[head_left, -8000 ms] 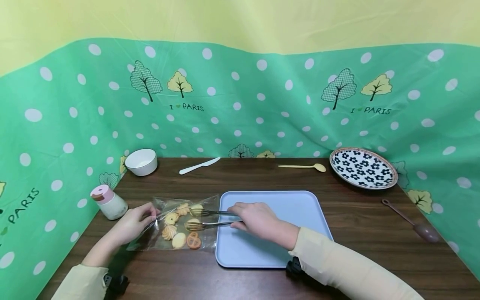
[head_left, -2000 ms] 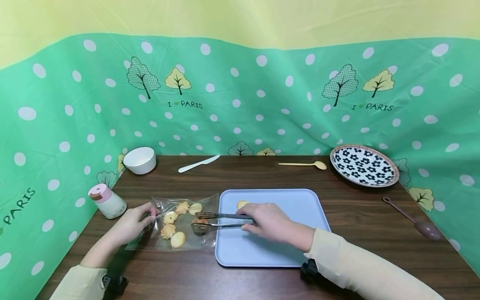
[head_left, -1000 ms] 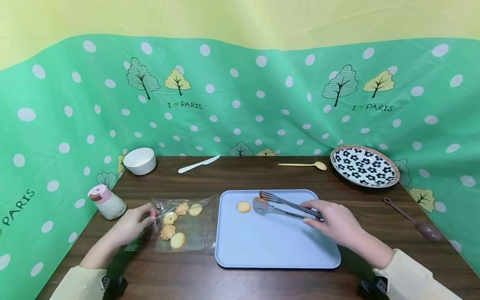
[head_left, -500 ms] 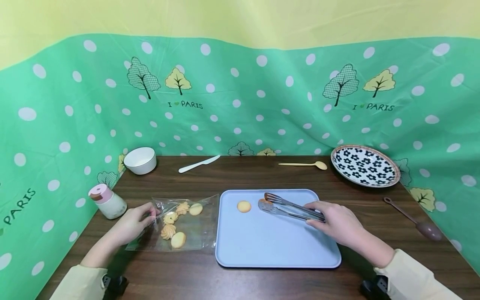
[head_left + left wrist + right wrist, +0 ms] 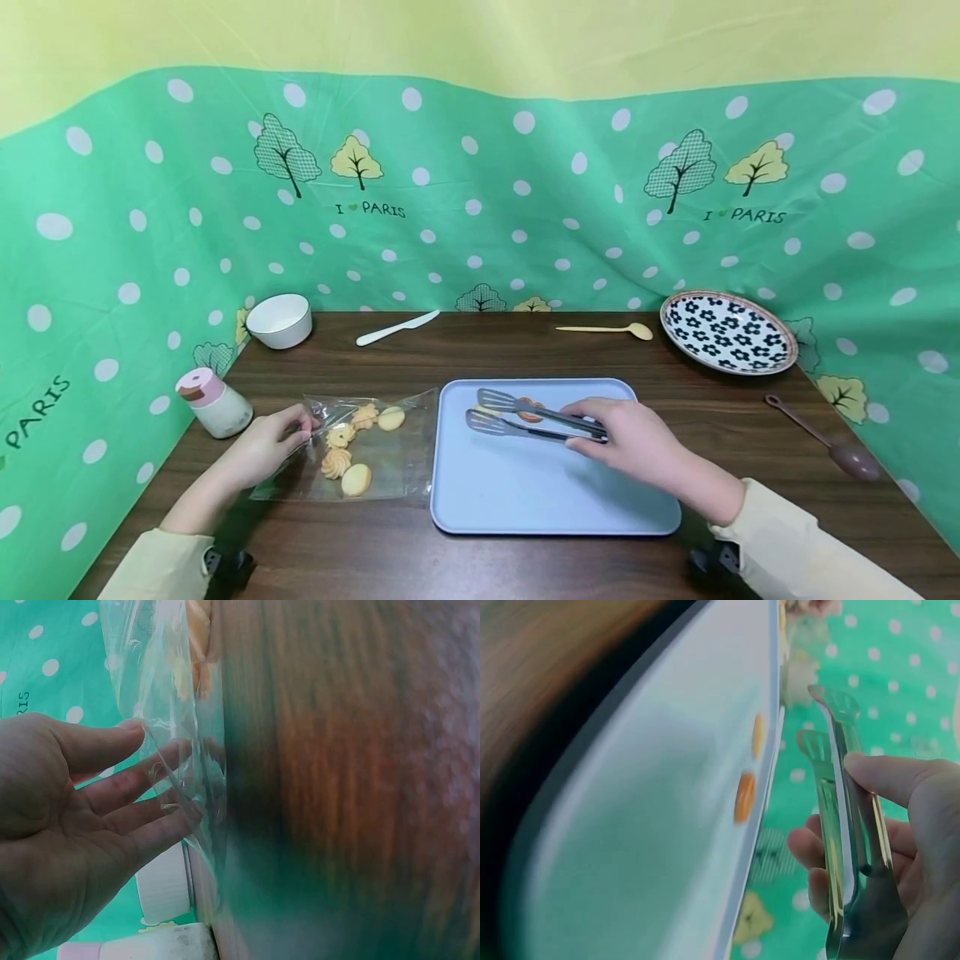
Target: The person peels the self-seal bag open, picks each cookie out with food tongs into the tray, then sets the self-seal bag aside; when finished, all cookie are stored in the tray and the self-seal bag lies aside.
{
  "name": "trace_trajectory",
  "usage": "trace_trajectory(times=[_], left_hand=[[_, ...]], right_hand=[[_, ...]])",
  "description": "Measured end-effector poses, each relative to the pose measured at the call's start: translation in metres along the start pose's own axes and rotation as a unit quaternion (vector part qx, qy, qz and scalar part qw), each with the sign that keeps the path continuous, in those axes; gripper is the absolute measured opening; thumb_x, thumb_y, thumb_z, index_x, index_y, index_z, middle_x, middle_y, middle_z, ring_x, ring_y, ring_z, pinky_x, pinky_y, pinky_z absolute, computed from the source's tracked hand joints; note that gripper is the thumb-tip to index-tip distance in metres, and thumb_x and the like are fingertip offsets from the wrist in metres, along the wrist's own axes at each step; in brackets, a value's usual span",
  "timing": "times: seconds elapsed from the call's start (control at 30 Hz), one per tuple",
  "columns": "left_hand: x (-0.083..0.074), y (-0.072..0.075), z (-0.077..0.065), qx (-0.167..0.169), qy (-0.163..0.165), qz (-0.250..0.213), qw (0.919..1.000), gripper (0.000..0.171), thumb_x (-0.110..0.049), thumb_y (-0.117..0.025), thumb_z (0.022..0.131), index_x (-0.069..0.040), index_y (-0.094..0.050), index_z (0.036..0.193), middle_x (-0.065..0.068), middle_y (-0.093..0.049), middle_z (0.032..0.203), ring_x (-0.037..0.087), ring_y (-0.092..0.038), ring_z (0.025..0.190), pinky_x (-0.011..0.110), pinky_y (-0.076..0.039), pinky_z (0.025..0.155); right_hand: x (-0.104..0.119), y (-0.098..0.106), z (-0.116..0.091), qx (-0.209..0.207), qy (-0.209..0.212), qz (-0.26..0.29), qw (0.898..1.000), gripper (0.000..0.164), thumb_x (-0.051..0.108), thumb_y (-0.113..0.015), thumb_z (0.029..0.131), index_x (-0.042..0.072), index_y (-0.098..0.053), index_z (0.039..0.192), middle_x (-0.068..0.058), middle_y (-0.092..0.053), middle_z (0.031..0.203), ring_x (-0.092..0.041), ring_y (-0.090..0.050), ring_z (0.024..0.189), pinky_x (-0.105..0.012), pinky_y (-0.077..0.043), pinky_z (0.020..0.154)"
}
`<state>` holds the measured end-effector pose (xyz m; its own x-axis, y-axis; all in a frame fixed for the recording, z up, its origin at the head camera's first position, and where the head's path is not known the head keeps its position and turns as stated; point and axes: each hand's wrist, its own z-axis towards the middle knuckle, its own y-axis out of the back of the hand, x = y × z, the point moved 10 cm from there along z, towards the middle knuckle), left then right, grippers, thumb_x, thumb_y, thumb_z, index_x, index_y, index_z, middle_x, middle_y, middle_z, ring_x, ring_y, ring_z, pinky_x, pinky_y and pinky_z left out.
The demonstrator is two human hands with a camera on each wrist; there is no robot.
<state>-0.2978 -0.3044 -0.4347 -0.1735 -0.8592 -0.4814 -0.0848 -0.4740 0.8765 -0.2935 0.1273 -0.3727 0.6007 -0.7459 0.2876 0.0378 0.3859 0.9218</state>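
My left hand (image 5: pixel 262 450) holds the rim of a clear plastic bag (image 5: pixel 405 475) lying on the table; in the left wrist view the thumb is at the film's edge, with the other fingers behind the film. Several cookies (image 5: pixel 356 480) lie in the bag, some round and some piped. My right hand (image 5: pixel 637 437) grips metal tongs (image 5: pixel 847 825) above a light blue tray (image 5: pixel 540 492). The tongs' tips are apart, with nothing between them. A small pretzel (image 5: pixel 745 797) and a round cookie (image 5: pixel 758 735) lie on the tray; the tongs partly cover both in the head view.
At the left stand a white bowl (image 5: pixel 280 322) and a pink-lidded jar (image 5: pixel 216 403). A white knife (image 5: pixel 397 328) and a yellow spoon (image 5: pixel 604 329) lie at the back. On the right are a flower-patterned plate (image 5: pixel 727 333) and a brown ladle (image 5: pixel 825 442).
A round cookie and then the pretzel went from the bag to the tray in the tongs. The tongs have let go of the pretzel and moved left. My left hand stayed at the bag.
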Motion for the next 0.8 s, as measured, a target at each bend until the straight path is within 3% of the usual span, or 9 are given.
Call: trace_trajectory(times=[0.17,0.33,0.53,0.8], left_hand=[[0.000,0.002,0.000,-0.013,0.003,0.002,0.9999,0.014,-0.006,-0.059,0.091,-0.015,-0.052,0.084,0.005,-0.070,0.105,0.021,-0.061,0.092,0.035,-0.043,0.069],[-0.001,0.003,-0.001,-0.018,0.007,-0.003,0.9998,0.014,-0.006,-0.058,0.092,-0.016,-0.052,0.084,0.006,-0.070,0.106,0.019,-0.060,0.091,0.033,-0.042,0.067],[-0.005,0.005,-0.002,-0.029,-0.005,0.001,0.9996,0.014,-0.005,-0.059,0.092,-0.014,-0.051,0.084,0.007,-0.070,0.104,0.022,-0.062,0.094,0.033,-0.043,0.067],[-0.002,0.003,-0.001,-0.025,0.006,-0.001,0.9997,0.013,-0.007,-0.058,0.093,-0.015,-0.051,0.085,0.006,-0.070,0.106,0.023,-0.062,0.098,0.034,-0.043,0.070]], right_hand=[[0.035,-0.015,0.016,0.012,0.051,0.000,0.999,0.037,0.037,-0.073,0.082,0.017,-0.067,0.113,0.004,-0.070,0.107,-0.014,-0.066,0.098,-0.036,-0.052,0.080],[0.062,-0.034,0.032,0.034,0.073,-0.021,0.997,0.039,0.040,-0.072,0.081,0.019,-0.066,0.114,0.005,-0.070,0.107,-0.012,-0.066,0.094,-0.036,-0.052,0.073],[0.081,-0.055,0.050,0.050,0.070,-0.057,0.995,0.041,0.044,-0.070,0.082,0.021,-0.065,0.115,0.008,-0.068,0.109,-0.013,-0.064,0.089,-0.035,-0.050,0.064],[0.089,-0.066,0.067,0.041,0.045,-0.069,0.996,0.039,0.043,-0.069,0.083,0.019,-0.065,0.113,0.008,-0.068,0.103,-0.010,-0.064,0.080,-0.037,-0.048,0.068]])
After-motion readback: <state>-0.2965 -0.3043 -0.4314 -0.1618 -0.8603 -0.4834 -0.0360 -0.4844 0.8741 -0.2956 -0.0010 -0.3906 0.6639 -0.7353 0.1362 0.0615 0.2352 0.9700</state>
